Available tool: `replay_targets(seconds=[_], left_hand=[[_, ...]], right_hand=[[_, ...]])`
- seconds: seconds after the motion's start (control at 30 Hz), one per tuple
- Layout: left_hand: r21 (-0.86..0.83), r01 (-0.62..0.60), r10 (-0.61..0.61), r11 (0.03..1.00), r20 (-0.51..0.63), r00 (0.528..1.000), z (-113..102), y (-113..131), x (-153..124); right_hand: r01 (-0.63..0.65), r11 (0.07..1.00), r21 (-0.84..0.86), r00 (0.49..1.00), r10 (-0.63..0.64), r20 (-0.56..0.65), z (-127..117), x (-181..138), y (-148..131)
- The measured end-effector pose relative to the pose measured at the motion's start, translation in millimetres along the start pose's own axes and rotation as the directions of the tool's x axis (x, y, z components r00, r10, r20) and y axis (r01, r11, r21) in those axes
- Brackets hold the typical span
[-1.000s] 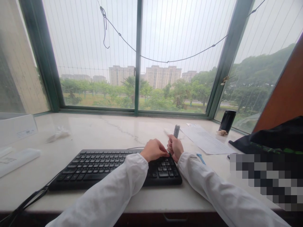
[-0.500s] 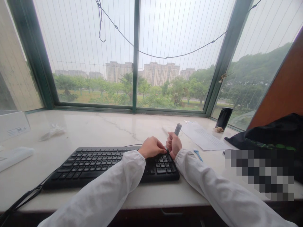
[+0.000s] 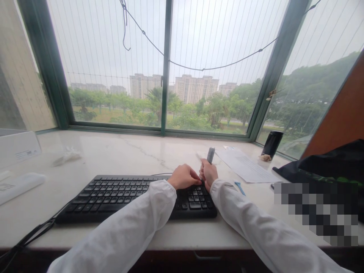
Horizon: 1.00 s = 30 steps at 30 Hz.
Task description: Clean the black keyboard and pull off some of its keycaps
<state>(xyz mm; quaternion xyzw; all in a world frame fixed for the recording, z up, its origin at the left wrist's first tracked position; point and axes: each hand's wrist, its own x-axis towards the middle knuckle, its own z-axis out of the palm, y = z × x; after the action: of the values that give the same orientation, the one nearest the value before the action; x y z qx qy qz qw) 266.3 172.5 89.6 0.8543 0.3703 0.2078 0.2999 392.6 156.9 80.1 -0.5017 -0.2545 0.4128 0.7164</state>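
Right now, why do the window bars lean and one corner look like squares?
Head view: the wide lens tilts the window frame at the edges; a pixelated patch hides the lower right; soft grey daylight, no hard shadows around the keyboard.

The grey cylindrical tool gripped in the right hand has swung back. Half a second ago its top leaned away from the keyboard, toward the paper sheet. Now it stands nearly upright above the keyboard's number pad, much as it did a second ago. The right fist has turned with it, its knuckles rolled slightly toward the keyboard's middle.
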Motion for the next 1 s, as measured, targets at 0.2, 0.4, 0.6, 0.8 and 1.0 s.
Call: replay_targets(seconds=[0.2,0.4,0.6,0.8,1.0], left_hand=[[-0.017,-0.015,0.015,1.0,0.014,1.0,0.2,-1.7,1.5],[-0.026,-0.03,0.031,0.999,0.023,0.999,0.8,-4.0,2.9],[-0.03,-0.025,0.026,0.999,0.012,1.0,0.7,-3.2,2.6],[-0.026,-0.026,0.026,0.999,0.003,1.0,0.1,-1.1,1.6],[-0.023,-0.022,0.022,0.999,0.002,1.0,0.5,-0.9,1.5]], right_hand=[[-0.085,0.99,0.113,0.996,0.084,0.009,-4.7,2.4,-4.8],[-0.092,0.981,0.174,0.996,0.094,-0.006,-7.1,3.7,-5.2],[-0.071,0.979,0.192,0.997,0.076,-0.021,-6.5,3.2,-6.8],[-0.033,0.988,0.153,0.998,0.041,-0.049,-4.7,0.3,-5.3],[0.051,0.996,0.076,0.993,-0.042,-0.111,-3.0,0.8,-0.3]])
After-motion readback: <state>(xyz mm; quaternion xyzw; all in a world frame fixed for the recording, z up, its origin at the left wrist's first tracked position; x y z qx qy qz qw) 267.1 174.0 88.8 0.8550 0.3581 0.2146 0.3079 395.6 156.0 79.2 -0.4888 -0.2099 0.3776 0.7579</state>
